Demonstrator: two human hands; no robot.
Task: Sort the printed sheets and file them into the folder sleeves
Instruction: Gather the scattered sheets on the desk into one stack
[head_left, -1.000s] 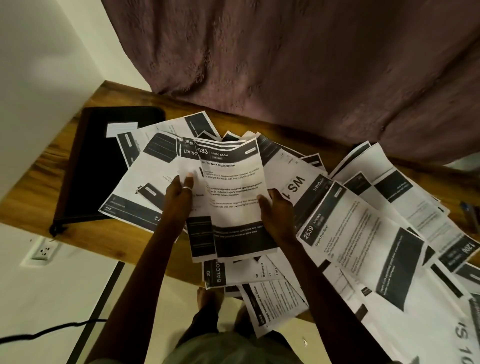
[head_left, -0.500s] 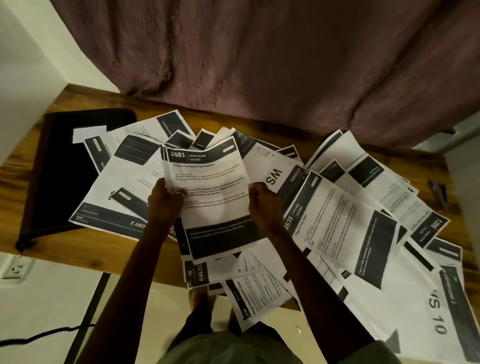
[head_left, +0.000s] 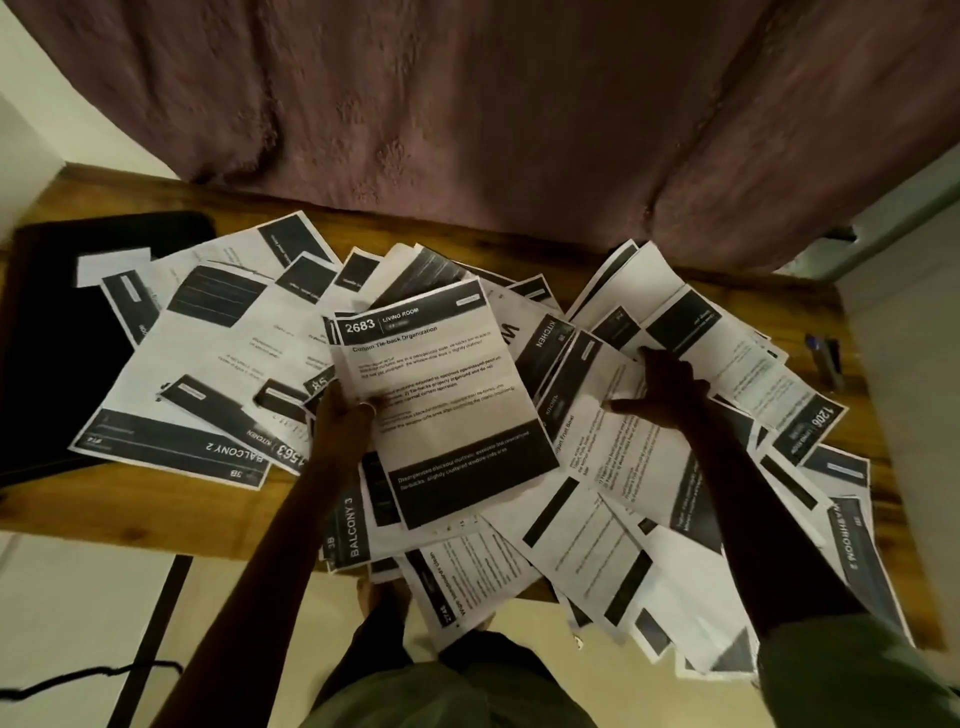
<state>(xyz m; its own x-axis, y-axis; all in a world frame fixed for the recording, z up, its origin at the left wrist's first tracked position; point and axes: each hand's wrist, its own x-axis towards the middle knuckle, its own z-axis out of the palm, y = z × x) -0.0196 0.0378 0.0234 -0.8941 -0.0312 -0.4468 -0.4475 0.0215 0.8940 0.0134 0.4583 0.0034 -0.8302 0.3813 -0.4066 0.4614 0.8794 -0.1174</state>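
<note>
Head view: our left hand (head_left: 340, 415) grips a sheet (head_left: 441, 395) by its left edge, with the thumb on top and the fingers curled under it. At the top of this sheet we can read "2683" and "LIVING ROOM". More paper edges peek out from under it. We may be holding more than one, but we cannot tell how many.

Our right hand (head_left: 662, 387) is apart from that sheet. Its fingers are spread wide and lie on the pile (head_left: 623, 545) to the right. It holds nothing.

The pile covers most of the table (head_left: 156, 499). Its pages lie on top of each other and are turned all ways. Some hang over the near edge of the table. One page on the left says "BALCONY 2" upside down. One just under our left arm says "BALCONY 3". One on the far right says "WASHROOM 2".

A black folder (head_left: 47, 364) lies flat at the left end of the table. A few pages from the pile lie over its right side. A small white label (head_left: 111, 265) sits on top of it. We cannot tell if the folder is open or closed.

Two pens (head_left: 823, 358) lie at the right end of the table, just past the pile. A purple curtain (head_left: 467, 104) hangs behind the table. A dark cord (head_left: 78, 680) runs across the floor at the lower left.
</note>
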